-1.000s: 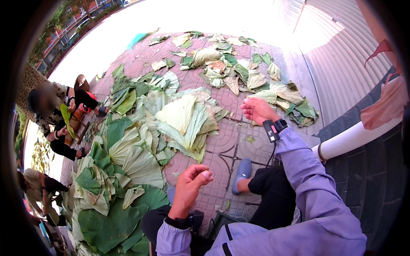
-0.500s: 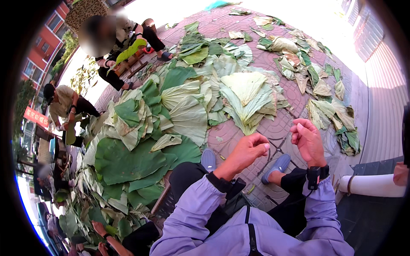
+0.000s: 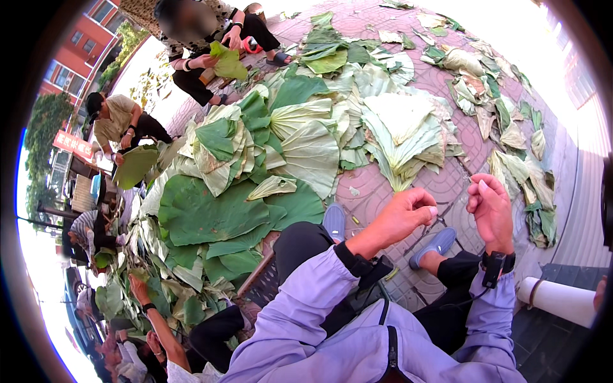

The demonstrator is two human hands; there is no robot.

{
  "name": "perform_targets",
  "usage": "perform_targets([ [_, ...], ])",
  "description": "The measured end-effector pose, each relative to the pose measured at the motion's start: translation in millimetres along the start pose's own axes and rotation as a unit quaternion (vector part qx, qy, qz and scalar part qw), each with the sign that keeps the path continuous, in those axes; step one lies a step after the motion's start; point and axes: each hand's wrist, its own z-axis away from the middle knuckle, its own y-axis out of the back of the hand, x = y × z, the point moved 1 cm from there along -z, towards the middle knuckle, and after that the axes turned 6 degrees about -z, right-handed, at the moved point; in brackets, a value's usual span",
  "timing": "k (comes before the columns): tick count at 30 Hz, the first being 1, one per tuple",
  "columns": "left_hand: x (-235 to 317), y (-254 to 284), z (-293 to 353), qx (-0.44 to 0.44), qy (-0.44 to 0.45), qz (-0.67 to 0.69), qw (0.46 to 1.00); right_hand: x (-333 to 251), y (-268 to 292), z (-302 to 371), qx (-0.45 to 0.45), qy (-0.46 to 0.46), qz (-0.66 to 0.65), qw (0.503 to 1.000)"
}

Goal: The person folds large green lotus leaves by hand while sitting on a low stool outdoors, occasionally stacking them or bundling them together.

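Note:
My left hand [image 3: 405, 217] hovers just nearer to me than the stem end of a fanned stack of pale lotus leaves [image 3: 397, 137]. Its fingers are curled and the thumb lies against them; whatever the pinch may hold is too small to make out. To its right, apart from it, my right hand [image 3: 493, 214] is raised with fingers bent in and thumb and fingertips together. A thin dark sliver seems to show at those fingertips, but I cannot tell what it is. Beside my left knee lies a broad green lotus leaf [image 3: 207, 210] on a large heap.
Dried, crumpled leaves [image 3: 504, 115] lie scattered over the reddish paving on the right. A co-worker at the far left handles a green leaf [image 3: 228, 62]; another person holds a large leaf [image 3: 135, 167]. A co-worker's hand [image 3: 139, 290] reaches into the heap at lower left. A white pipe [image 3: 559, 300] is at right.
The view has turned, so the scene sits further right and my hands with it. My hands keep nearly the same pose. The far co-worker's leaf has been lowered and turned.

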Motion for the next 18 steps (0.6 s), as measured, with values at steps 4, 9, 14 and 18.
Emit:
perform_targets([
  [4, 2.6, 2.8, 1.3, 0.021, 0.010, -0.013, 1.000, -6.0, 0.1, -1.5, 0.001, 0.002, -0.007, 1.000],
  [9, -3.4, 5.9, -1.2, 0.037, 0.032, -0.032, 0.998, -10.7, -4.4, 0.1, -0.010, 0.011, -0.010, 1.000],
  [14, -16.7, 9.9, -5.4, 0.056, 0.068, -0.056, 0.995, -12.7, -7.0, 1.7, -0.015, 0.017, -0.005, 1.000],
  [18, -23.0, 13.8, -11.5, 0.068, 0.085, -0.069, 0.992, -16.8, -6.1, 3.0, -0.020, 0.021, -0.005, 1.000],
])
